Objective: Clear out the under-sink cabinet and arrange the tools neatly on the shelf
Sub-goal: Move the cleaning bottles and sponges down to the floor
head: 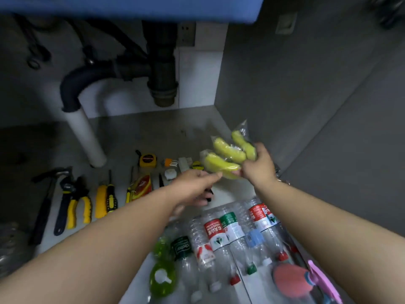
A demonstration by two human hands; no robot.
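The packet [228, 151] right of the drain pipe [162, 69] is clear, crinkled, glossy plastic film over smooth yellow-green pieces. The pipe itself looks like dark matt plastic. In front of the pipe, the bottles [230, 233] are clear ribbed plastic with shiny labels. Left of it, the pliers [73, 212] have yellow plastic grips.

We see a black drain trap [162, 69] hanging at the back. Left of the trap, its curved elbow [72, 84] drops into a white pipe [87, 137]. Just right of the trap, higher up, sits a grey wall socket [186, 34].
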